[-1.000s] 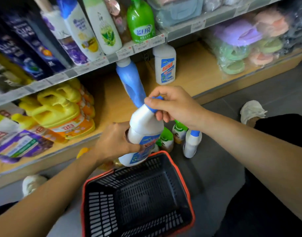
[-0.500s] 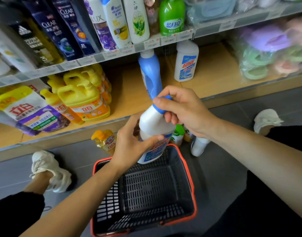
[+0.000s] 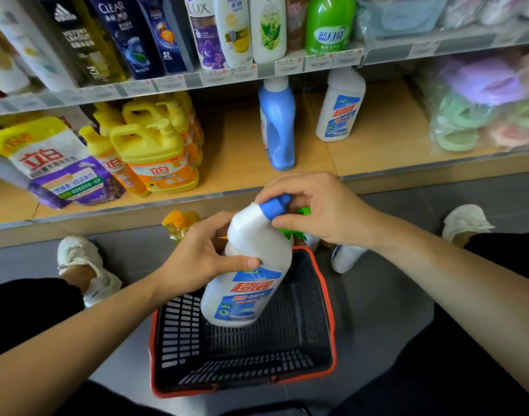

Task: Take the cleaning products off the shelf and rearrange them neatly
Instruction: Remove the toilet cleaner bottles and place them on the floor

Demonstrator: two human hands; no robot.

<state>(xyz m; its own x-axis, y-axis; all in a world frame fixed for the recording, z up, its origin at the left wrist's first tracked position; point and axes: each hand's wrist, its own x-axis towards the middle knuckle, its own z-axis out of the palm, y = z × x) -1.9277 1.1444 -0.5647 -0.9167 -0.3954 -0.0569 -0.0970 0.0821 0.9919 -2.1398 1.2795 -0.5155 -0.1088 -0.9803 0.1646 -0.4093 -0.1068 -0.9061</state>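
Note:
I hold a white cleaner bottle with a blue cap, tilted, above a black basket with a red rim. My left hand grips its body. My right hand pinches the blue cap. On the low wooden shelf stand a blue bottle and a matching white cleaner bottle. Yellow detergent jugs and a refill pouch sit at the shelf's left. Behind my hands, on the floor, stand a yellow bottle, a green-capped one and a white one.
The upper shelf carries shampoo bottles and a green bottle. Bagged pastel slippers fill the lower shelf's right side. My white shoes rest on the grey floor on both sides of the basket.
The view has shifted so the shelf sits further right and more of the left shows. The bottle has tilted more, its label now facing me; both hands keep hold.

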